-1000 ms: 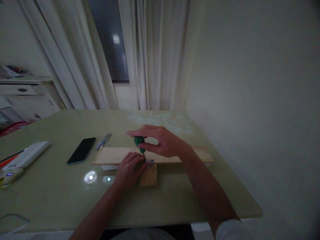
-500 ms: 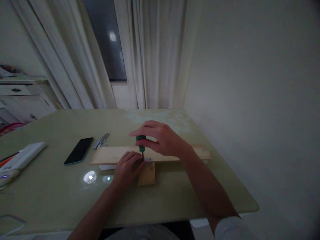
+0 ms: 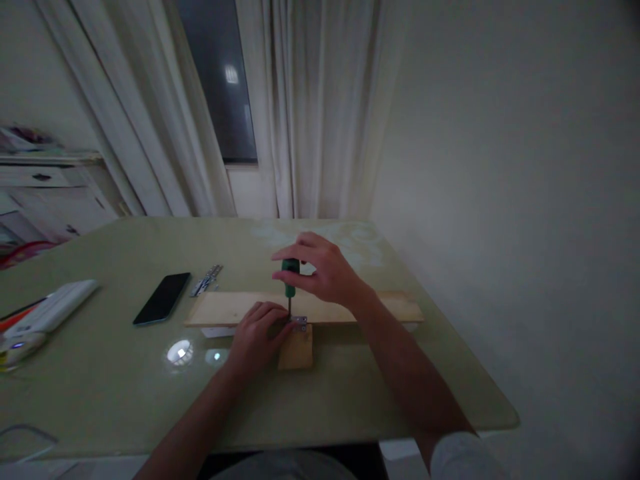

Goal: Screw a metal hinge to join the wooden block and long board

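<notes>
Green screwdriver held upright in the right grip, tip beside the left grip, whose fingers touch a metal plate at the wooden board's near edge, pinched or not I cannot tell; the board ends near the counter's right edge

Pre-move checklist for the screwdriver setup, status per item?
1. Green screwdriver held in right hand: ok.
2. Shaft upright: ok, near vertical in this view.
3. Tip seated: cannot tell, the left hand hides the contact.
4. Metal plate pinned firmly: cannot tell; left hand is at its left end.
5. Phone apart from the long board: ok.
</notes>
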The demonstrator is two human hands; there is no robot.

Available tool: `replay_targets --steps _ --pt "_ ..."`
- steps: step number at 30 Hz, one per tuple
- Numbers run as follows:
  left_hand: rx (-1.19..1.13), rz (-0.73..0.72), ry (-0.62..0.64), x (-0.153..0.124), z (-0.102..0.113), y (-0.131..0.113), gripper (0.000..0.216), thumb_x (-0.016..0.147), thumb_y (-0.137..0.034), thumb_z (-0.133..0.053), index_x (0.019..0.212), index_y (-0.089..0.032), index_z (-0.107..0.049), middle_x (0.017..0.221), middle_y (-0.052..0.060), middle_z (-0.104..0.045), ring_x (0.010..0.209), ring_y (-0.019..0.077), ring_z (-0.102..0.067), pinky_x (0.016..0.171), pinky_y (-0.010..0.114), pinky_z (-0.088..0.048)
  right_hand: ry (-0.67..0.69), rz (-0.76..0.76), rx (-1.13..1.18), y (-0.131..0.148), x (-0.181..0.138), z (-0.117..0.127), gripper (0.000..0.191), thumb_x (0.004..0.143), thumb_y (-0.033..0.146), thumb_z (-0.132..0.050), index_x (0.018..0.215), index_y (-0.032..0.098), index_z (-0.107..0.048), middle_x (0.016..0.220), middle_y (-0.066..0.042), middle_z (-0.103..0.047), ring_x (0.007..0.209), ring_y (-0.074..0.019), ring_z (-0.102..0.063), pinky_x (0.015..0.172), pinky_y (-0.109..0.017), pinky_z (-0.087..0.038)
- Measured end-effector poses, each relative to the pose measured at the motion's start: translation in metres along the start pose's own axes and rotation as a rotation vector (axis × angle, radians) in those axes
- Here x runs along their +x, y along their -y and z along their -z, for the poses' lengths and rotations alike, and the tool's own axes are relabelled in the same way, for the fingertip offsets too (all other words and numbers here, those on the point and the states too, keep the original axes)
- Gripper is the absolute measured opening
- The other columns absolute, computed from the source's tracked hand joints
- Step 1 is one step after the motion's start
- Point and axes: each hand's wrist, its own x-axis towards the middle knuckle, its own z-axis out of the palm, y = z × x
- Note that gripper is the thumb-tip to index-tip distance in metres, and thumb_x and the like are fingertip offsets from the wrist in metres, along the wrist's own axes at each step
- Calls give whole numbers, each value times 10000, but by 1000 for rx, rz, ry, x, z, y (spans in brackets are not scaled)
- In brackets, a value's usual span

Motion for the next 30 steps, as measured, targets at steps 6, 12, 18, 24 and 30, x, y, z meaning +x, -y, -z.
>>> replay_targets --steps 6,12,18,24,30 --pt "6 -10 -20 -1 -1 1 116 991 -357 -696 1005 -246 -722 983 44 -745 943 240 -662 831 384 -568 178 16 65 25 -3 13 338 1022 289 -653 1344 191 -678 1342 -98 -704 1257 -207 -634 1081 -347 -481" --pt "13 7 -1 -1 1 -1 131 991 -371 -690 988 -245 -725 984 54 -744 936 243 -658 820 397 -570 99 -36 -57 23 1 -5 289 1027 451 -657 1185 223 -739 1100 -50 -755 1000 -180 -689 919 -300 -505" --pt "7 -1 0 0 0 -1 144 997 -381 -693 993 -239 -715 975 49 -739 933 233 -654 827 384 -566 91 -50 -106 23 5 -6 299 1046 343 -626 1292 184 -684 1252 -96 -727 1163 -204 -649 989 -319 -489" --pt "10 -16 -14 0 -2 2 127 992 -368 -694 985 -244 -721 976 47 -749 934 240 -666 841 393 -573 58 -37 -71 16 -2 -4 285 1024 412 -662 1206 204 -733 1031 -56 -719 955 -179 -668 883 -305 -516" --pt "-9 -3 -11 1 0 -1 147 1000 -384 -681 990 -246 -730 967 49 -749 912 236 -674 811 382 -576 125 -39 -40 19 -3 4 352 1050 270 -580 1395 227 -635 1364 -91 -685 1275 -208 -617 1064 -361 -490"
